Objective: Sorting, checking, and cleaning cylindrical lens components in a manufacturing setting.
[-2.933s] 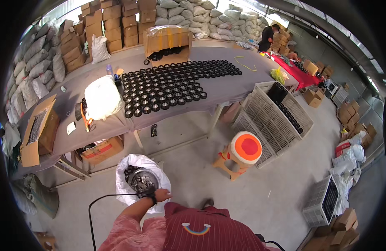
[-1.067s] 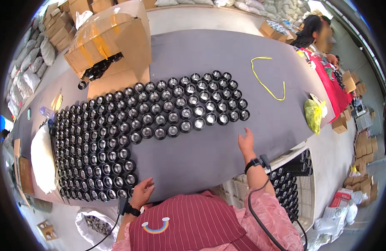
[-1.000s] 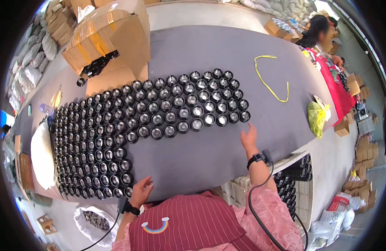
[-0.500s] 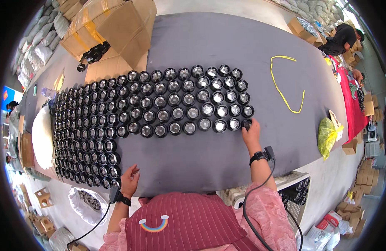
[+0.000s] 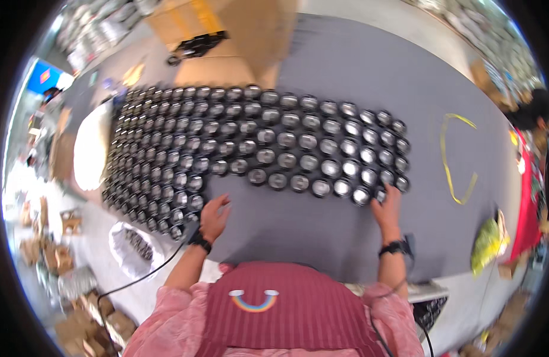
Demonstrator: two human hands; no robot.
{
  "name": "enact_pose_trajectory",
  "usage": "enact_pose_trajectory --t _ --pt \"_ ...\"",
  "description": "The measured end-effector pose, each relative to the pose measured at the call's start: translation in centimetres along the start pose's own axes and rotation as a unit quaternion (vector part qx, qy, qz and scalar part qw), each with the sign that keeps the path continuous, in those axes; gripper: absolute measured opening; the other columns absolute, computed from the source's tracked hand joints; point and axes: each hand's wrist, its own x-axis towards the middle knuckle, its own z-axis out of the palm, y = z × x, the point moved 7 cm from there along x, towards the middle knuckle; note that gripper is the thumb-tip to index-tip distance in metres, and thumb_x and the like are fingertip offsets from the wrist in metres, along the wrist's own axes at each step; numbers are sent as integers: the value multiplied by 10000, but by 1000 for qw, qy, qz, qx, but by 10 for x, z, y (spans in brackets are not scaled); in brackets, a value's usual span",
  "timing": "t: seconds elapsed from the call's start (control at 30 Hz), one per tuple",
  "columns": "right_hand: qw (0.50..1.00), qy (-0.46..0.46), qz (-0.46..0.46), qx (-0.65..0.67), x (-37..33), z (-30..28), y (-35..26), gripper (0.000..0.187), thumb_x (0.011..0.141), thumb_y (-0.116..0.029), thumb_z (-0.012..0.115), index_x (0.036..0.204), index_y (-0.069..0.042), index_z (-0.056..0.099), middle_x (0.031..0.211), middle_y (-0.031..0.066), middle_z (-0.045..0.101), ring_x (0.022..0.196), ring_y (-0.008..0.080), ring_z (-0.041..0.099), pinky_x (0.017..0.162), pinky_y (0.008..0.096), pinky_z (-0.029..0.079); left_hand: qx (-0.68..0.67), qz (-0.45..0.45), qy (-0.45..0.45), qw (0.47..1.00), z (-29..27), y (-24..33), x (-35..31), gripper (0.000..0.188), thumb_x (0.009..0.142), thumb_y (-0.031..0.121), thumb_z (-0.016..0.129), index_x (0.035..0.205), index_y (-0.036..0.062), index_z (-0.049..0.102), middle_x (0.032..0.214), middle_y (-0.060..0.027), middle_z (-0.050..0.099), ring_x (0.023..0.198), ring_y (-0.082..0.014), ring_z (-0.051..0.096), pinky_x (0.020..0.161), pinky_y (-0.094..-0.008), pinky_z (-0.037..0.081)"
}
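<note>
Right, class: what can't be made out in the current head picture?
All in the head view:
Right hand: motion blur hides whether its grip closes on the black round piece or only touches it.
Carton: its top is cut off by the upper edge.
White floor sack: contents too small and blurred to identify.
Crate: mostly hidden by the table and right sleeve.

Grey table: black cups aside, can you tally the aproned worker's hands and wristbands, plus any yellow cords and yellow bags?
Left hand and right hand: 2
Wristbands: 2
Yellow cord: 1
Yellow bag: 1
Total: 6, black cups not counted.
</note>
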Motion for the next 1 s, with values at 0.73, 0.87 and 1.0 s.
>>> enact_pose_trajectory --t 0.73,0.87,1.0 --pt "995 4 20 94 -13 19 -54 759 649 -95 775 1326 -51 435 1278 200 463 1206 383 452 1032 450 395 309 -9 -37 950 7 -39 111 722 689 208 783 1328 59 482 1209 -110 585 1208 -311 460 1026 -492 319" --pt "995 -16 7 98 -21 38 -46 795 641 -72 773 1352 -69 419 1335 220 423 1261 407 410 1077 474 350 316 -38 -51 947 -4 -30 110 707 704 251 781 1330 78 502 1210 -114 589 1205 -310 469 1021 -484 324" --pt "997 30 -33 66 -28 31 -43 827 634 -60 777 1375 -83 410 1346 227 412 1272 413 402 1083 469 351 316 -9 19 949 -18 1 107 660 701 277 782 1287 84 548 1182 -107 596 1162 -314 493 997 -481 341"
